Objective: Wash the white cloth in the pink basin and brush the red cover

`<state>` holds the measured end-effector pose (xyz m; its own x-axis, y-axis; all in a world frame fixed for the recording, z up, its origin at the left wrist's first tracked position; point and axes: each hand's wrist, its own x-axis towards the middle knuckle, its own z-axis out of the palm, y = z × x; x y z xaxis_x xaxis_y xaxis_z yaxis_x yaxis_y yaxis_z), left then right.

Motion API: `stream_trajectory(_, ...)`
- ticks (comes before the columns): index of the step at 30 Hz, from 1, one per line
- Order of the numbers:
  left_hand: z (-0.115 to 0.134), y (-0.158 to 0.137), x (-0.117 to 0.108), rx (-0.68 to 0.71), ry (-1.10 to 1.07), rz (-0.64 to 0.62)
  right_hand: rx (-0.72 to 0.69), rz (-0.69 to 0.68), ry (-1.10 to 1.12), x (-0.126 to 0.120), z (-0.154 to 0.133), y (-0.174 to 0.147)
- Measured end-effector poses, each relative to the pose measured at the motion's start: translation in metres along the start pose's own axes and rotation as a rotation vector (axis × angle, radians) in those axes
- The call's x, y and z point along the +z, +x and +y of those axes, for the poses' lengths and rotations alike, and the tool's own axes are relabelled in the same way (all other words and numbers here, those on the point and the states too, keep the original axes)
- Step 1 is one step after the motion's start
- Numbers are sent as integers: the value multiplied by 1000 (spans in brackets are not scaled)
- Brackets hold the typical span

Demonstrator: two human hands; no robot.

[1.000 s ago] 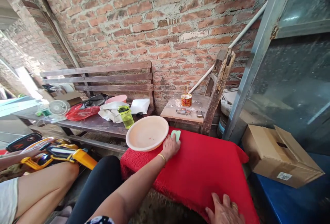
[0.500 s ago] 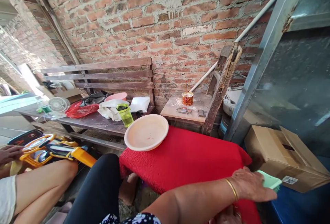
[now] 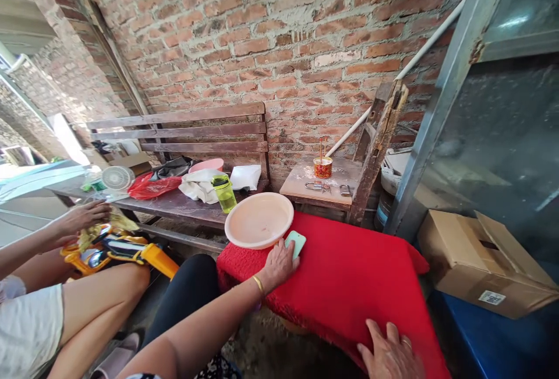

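My left hand (image 3: pixel 282 264), with a gold bangle at the wrist, grips a mint-green scrubbing brush (image 3: pixel 297 243). It rests on the red fleecy cloth (image 3: pixel 345 268) beside the basin; the bristles are hidden from above. My right hand (image 3: pixel 388 351), wearing a ring, lies open with fingers spread on the cloth near its front right edge. A pale pink basin (image 3: pixel 259 222) sits at the cloth's far left corner, just beyond my left hand. The cloth drapes over a low surface.
A wooden bench (image 3: pixel 192 210) carries a green bottle (image 3: pixel 224 194), a small fan (image 3: pixel 117 177) and bags. A chair (image 3: pixel 301 192) holds padlocks and a red tin. On the right stands a cardboard box (image 3: pixel 484 262). At left another person handles a yellow toy (image 3: pixel 117 249).
My left hand has swept the brush from the cloth's right edge leftward to beside the basin. My right hand has come into fuller view, spread on the cloth. The other person's hand has moved.
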<state>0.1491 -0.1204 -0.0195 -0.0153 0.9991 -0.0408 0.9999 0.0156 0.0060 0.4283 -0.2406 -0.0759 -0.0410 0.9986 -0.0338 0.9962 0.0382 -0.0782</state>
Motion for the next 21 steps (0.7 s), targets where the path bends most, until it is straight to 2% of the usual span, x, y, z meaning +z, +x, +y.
stream_trajectory(3,18,-5,6,-34,-20,-65,22,-24,89,3,10,4)
stream_trajectory(6,64,-7,4,29,-99,-106,84,75,296,-4,21,5)
stream_trajectory(11,157,-22,9,296,-214,-148,325,415,634,-35,33,-4)
stream_trajectory(15,212,-44,17,597,-290,-238,451,538,789,-54,35,-12)
stream_trajectory(17,222,-52,19,712,-329,-316,473,547,840,-60,33,-14)
stream_trajectory(18,222,-54,19,727,-357,-346,478,542,861,-62,32,-14)
stream_trajectory(21,198,-49,17,593,-429,-325,490,524,892,-68,28,-14)
